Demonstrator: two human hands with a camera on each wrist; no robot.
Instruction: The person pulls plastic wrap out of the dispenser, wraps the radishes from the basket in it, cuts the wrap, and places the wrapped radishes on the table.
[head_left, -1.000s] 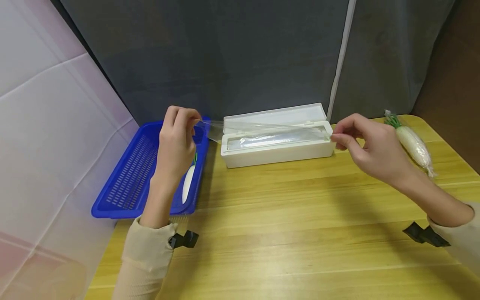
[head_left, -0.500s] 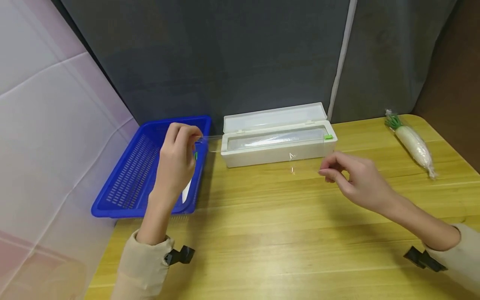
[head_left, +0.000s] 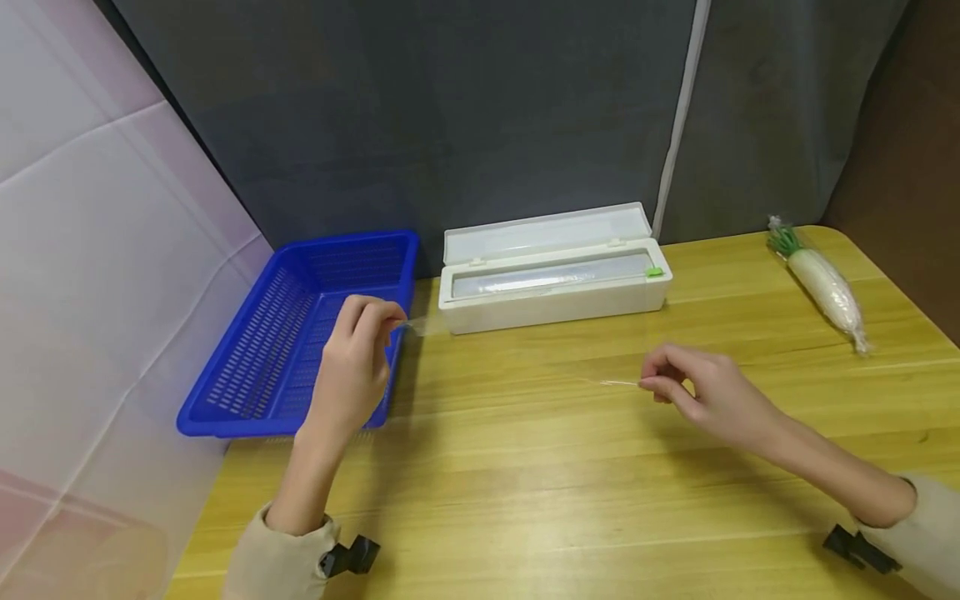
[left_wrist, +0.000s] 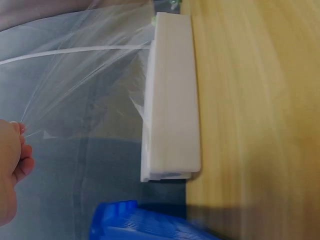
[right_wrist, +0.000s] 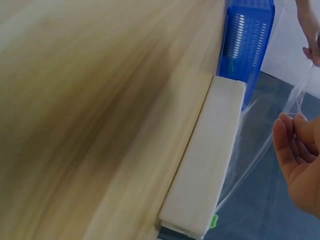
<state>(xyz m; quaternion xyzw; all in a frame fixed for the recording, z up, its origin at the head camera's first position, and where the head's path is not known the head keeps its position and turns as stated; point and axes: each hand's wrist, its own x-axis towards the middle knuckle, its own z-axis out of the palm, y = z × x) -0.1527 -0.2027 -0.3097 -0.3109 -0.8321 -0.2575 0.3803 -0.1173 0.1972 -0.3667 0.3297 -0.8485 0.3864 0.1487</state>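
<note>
Between my hands stretches a clear sheet of plastic wrap (left_wrist: 95,75), seen in the head view mostly as glints near the fingertips. My left hand (head_left: 348,367) pinches one corner above the right side of the blue basket (head_left: 405,275). Over the table, right of the middle, the fingers and thumb of my right hand (head_left: 697,392) pinch the other corner. Behind the sheet stands a long white plastic wrap dispenser (head_left: 555,308), its lid (head_left: 547,236) up. A roll of wrap (head_left: 555,277) shows inside, with a green slide cutter (head_left: 654,272) at its right end.
A white radish (head_left: 825,287) with green tops lies wrapped in film at the table's (head_left: 525,500) back right. The basket sits at the left beside a pale sheet wall (head_left: 112,275). A dark curtain (head_left: 487,125) hangs right behind the dispenser.
Both hands have drawn back toward me, bringing the plastic wrap from over the dispenser to in front of it. The left hand now hides the radish seen earlier in the basket.
</note>
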